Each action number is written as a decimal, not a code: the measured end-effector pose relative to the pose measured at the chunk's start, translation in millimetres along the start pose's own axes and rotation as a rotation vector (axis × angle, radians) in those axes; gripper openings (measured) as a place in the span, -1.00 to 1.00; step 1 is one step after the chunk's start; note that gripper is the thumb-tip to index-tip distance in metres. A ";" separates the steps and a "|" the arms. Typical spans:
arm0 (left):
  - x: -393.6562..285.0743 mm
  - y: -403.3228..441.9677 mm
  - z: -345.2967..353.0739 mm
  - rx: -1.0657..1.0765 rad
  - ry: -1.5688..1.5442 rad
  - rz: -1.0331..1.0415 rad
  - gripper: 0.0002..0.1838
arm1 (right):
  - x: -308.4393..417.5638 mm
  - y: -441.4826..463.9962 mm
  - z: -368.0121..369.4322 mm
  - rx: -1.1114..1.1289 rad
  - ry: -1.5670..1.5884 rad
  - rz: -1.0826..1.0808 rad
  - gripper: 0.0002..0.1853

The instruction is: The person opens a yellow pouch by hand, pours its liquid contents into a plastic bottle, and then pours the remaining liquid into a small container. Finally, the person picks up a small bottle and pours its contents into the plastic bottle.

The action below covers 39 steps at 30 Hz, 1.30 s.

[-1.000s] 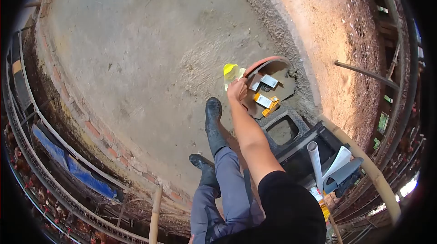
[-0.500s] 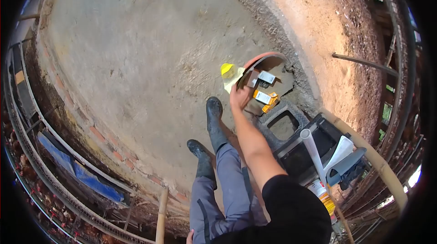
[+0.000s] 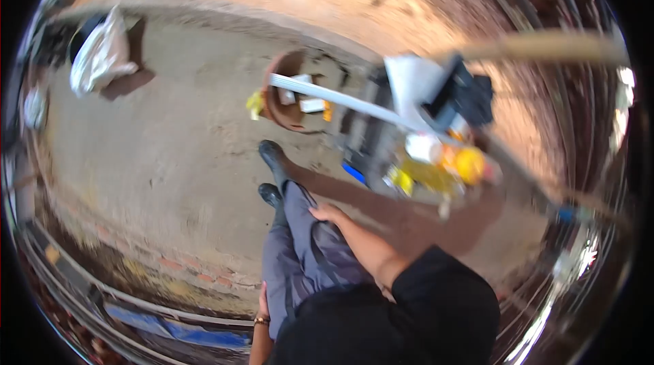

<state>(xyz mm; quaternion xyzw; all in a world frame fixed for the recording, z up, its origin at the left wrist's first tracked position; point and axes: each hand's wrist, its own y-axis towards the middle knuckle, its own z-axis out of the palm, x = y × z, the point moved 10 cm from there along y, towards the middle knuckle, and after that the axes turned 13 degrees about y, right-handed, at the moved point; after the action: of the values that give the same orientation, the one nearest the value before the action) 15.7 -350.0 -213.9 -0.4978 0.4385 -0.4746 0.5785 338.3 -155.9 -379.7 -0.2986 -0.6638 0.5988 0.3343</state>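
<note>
My right hand (image 3: 325, 212) rests on my trouser leg near the knee, its fingers loosely stretched and nothing visible in them. Beside the other thigh lies my left hand (image 3: 263, 300), with a band on the wrist; its partly visible fingers look straight and hold nothing I can see. Ahead of my boots stands a round reddish-brown tub (image 3: 274, 69), with a yellow wrapper-like piece (image 3: 255, 105) against its near-left rim. Inside the tub are a white box (image 3: 313, 105) and an orange box (image 3: 328, 112), both blurred.
To the right, a black crate-like stand (image 3: 371, 109) bears a long white tube (image 3: 340, 102), a grey-black object (image 3: 453, 92) and yellow and orange bottles (image 3: 470, 164). A white sack (image 3: 102, 58) sits at far left. A wooden pole (image 3: 538, 48) crosses the upper right.
My right hand has let go of the yellow piece and drawn back from the tub to my leg. The view has swung right, bringing the bottles and more of my left hand into sight.
</note>
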 end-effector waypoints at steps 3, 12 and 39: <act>7.5 36.2 -47.2 -0.021 0.917 0.184 -0.38 | 22.7 -38.8 -15.8 -0.212 -0.106 -0.318 -0.53; -123.5 -22.6 61.8 -0.174 1.908 0.699 -0.64 | -100.3 -234.4 -106.7 -0.474 0.293 -0.820 -0.83; -193.5 -177.9 468.7 -0.192 1.248 1.316 -0.26 | -293.0 -260.4 -408.4 -0.994 1.026 -0.696 -0.62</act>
<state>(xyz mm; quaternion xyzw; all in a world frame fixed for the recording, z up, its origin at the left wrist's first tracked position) 423.0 -94.0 25.6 0.1541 0.9049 -0.1934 0.3463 841.9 -173.5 -121.7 -0.4269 -0.6717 -0.1186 0.5937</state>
